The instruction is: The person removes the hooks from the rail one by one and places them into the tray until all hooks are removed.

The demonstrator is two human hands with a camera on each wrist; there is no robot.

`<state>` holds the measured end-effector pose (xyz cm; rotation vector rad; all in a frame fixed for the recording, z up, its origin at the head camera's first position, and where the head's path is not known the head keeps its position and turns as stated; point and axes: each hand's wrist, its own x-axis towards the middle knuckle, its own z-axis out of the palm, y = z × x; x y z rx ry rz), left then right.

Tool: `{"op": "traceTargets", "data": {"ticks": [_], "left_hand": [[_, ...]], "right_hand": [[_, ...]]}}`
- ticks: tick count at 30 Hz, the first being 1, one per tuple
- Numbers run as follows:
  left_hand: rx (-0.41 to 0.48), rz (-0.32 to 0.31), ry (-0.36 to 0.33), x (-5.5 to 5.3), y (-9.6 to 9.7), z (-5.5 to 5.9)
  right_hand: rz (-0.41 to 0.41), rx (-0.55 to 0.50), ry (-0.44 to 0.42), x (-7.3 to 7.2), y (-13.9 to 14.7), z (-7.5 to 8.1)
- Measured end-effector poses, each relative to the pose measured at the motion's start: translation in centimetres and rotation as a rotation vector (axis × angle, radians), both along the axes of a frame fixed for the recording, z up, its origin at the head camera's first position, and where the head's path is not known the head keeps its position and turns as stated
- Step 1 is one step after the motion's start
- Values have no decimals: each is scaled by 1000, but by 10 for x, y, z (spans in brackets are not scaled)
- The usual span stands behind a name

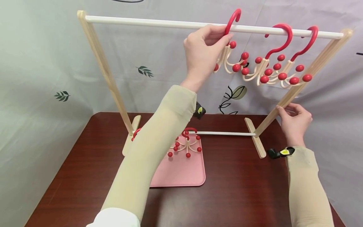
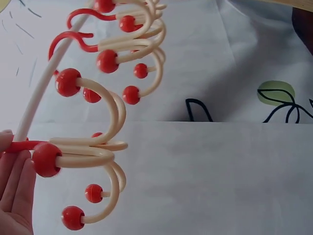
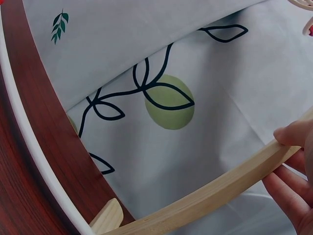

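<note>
My left hand (image 1: pixel 202 50) pinches the red hook of a multi-arm hanger (image 1: pixel 227 60) at the white top rail (image 1: pixel 153 22) of a wooden rack. Beige arms with red ball tips spread below that hook, also seen in the left wrist view. To its right, a second hanger (image 1: pixel 263 67) and a third hanger (image 1: pixel 287 67) hang from the rail by their red hooks. My right hand (image 1: pixel 296 121) grips the rack's right wooden post (image 1: pixel 295 91) low down, thumb on one side and fingers on the other, as the right wrist view (image 3: pixel 293 161) shows.
A pink tray (image 1: pixel 181 171) on the dark red table (image 1: pixel 232 189) bears more hangers (image 1: pixel 187 145), partly hidden behind my left sleeve. The left post (image 1: pixel 105 69) and a lower white bar (image 1: pixel 227 133) complete the rack. Pale leaf-patterned cloth (image 1: pixel 158 91) hangs behind.
</note>
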<state>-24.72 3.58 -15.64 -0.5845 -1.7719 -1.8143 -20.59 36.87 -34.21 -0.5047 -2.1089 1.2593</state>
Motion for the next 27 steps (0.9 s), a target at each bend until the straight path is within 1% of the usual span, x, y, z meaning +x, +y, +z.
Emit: {"op": "traceTargets", "data": {"ticks": [2, 4, 8, 14, 16, 17, 20, 22, 24, 27], "left_hand": [[29, -4, 14, 4, -3, 3], [50, -5, 14, 8, -7, 5], [74, -3, 30, 13, -15, 5], [115, 1, 52, 22, -30, -1], [131, 0, 47, 26, -36, -4], [138, -2, 32, 29, -38, -5], [151, -14, 10, 37, -46, -14], [153, -23, -2, 40, -51, -22], [150, -29, -2, 39, -56, -34], [142, -40, -7, 36, -63, -56]], "right_hand": [[1, -3, 0, 0, 0, 0], [2, -2, 2, 0, 0, 0], [3, -3, 8, 0, 0, 1], [6, -15, 2, 1, 2, 2], [5, -19, 3, 1, 4, 1], [5, -20, 2, 2, 4, 1], [0, -16, 6, 2, 6, 0], [-2, -14, 5, 3, 6, -1], [-3, -13, 8, 3, 5, -1], [-3, -15, 13, 4, 4, -1]]}}
